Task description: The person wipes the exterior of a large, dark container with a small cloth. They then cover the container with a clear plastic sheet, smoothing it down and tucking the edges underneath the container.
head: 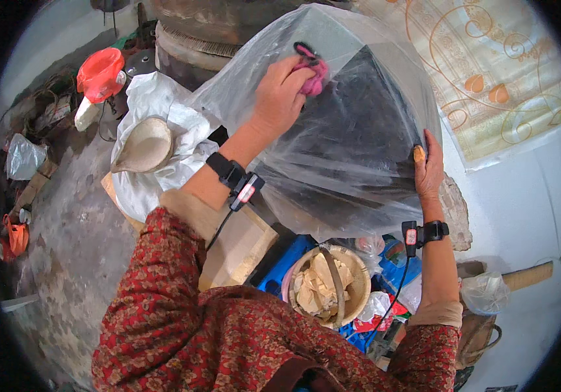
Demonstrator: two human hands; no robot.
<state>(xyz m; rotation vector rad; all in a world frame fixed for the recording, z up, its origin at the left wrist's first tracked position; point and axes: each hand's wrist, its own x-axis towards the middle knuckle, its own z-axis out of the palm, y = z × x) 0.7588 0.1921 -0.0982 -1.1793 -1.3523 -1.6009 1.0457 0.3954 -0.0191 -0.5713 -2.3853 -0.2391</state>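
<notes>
My left hand (pixel 280 95) pinches a crumpled pink and black knitted cloth (pixel 314 78) against a clear plastic sheet (pixel 280 161). The sheet drapes loosely over a large dark, boxy object (pixel 354 117) with a paler grey top; its exact kind is hard to tell through the creased film. At the right side of this object, my right hand (pixel 427 169) grips its covered edge, thumb on the near face and fingers partly hidden behind. A yellowish wrap or patch covers the tip of the right thumb.
Left of the sheet, a pale gourd-shaped scoop (pixel 145 144) lies on a white woven sack (pixel 138 196). Below stands a handled basket (pixel 359 289) holding pale torn pieces, beside a cardboard box (pixel 241 245). A red plastic bag (pixel 101 73) is at upper left, a patterned wall covering (pixel 496 88) at right.
</notes>
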